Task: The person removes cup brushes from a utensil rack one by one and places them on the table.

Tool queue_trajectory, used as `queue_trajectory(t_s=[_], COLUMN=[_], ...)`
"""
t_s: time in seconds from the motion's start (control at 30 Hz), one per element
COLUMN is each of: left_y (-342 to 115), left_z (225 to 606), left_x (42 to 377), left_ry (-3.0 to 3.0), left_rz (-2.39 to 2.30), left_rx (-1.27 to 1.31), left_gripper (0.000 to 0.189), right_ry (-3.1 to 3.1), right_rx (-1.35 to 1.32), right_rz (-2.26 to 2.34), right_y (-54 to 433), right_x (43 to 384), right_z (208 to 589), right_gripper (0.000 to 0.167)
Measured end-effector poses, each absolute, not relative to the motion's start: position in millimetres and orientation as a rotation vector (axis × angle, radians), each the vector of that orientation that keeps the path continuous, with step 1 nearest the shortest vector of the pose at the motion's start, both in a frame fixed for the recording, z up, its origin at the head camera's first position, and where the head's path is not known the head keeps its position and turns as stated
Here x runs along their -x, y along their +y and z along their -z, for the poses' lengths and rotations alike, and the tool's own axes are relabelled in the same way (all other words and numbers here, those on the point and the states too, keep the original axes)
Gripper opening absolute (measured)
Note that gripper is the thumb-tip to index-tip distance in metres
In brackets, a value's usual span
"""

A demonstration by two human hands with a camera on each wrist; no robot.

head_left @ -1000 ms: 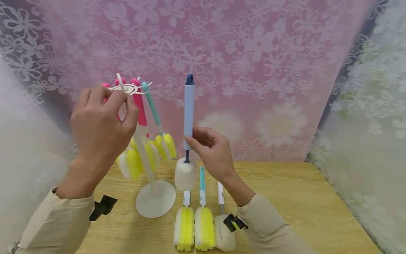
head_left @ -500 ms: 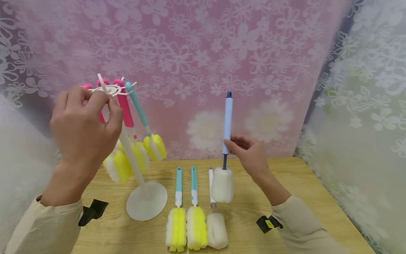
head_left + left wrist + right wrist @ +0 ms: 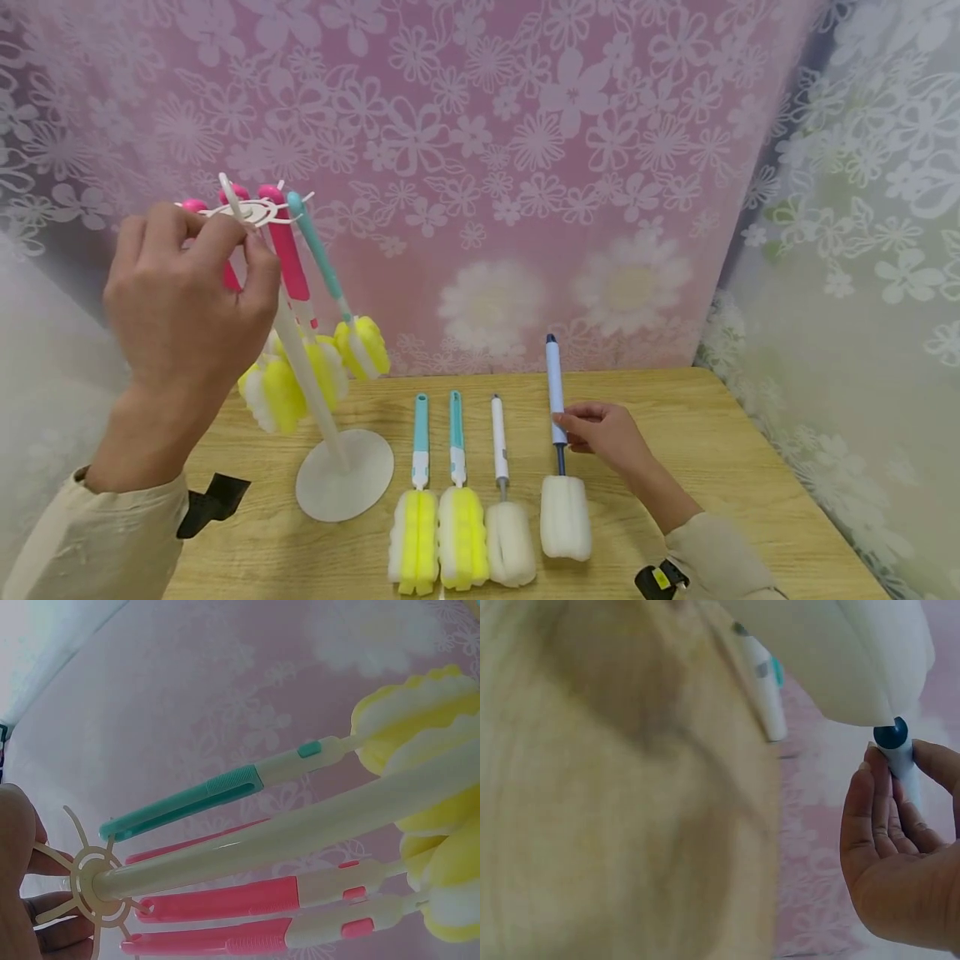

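My left hand (image 3: 191, 308) grips the hooked top of a white hanging rack (image 3: 307, 383) on a round base. From its hooks hang several sponge bottle brushes, among them a teal-handled bottle brush (image 3: 225, 796) and a pink-handled bottle brush (image 3: 217, 901), with yellow-and-white heads. At the right, thumb and fingers of my right hand (image 3: 607, 435) pinch the lower handle of a light-blue bottle brush (image 3: 555, 387). Its white sponge head (image 3: 855, 656) points down toward me, and the right wrist view shows shadow on the tabletop beneath. Whether the head touches the wood, I cannot tell.
Left of the blue brush, a white-handled brush (image 3: 500, 442) and two teal-handled brushes, one nearer the rack (image 3: 414, 533) and one beside it (image 3: 462, 533), lie in a row on the wooden table (image 3: 675, 400). A pink flowered curtain (image 3: 465, 167) hangs behind.
My right hand has carried the blue brush away from the rack to the right, then lowered it beside the lying brushes. My left hand stays on the rack top while the head view shifts.
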State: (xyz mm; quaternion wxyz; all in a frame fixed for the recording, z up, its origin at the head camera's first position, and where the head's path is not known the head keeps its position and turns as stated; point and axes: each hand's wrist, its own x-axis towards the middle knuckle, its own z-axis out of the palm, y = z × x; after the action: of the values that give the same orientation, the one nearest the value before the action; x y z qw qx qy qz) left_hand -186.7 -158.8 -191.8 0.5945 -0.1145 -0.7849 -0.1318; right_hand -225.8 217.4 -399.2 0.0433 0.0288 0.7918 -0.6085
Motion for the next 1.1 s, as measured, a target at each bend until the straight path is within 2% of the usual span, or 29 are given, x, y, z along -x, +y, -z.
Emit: queue_trajectory(t_s=[0.4, 0.83, 1.1], left_y=[-160, -157, -157], left_z=[191, 190, 188], left_x=[184, 182, 178], left_ry=[-1.826, -1.814, -1.854], left_rz=[0.312, 0.31, 0.223], left_rx=[0.263, 0.267, 0.292], left_gripper=[0.039, 0.039, 0.036], right_ry=[2.459, 2.428, 2.445], right_rx=[-0.269, -0.27, -0.166], right_rz=[1.73, 1.684, 1.621], right_y=[213, 202, 205], right_x=[229, 230, 228], right_z=[451, 457, 452], right_gripper=[0.032, 0.024, 0.027])
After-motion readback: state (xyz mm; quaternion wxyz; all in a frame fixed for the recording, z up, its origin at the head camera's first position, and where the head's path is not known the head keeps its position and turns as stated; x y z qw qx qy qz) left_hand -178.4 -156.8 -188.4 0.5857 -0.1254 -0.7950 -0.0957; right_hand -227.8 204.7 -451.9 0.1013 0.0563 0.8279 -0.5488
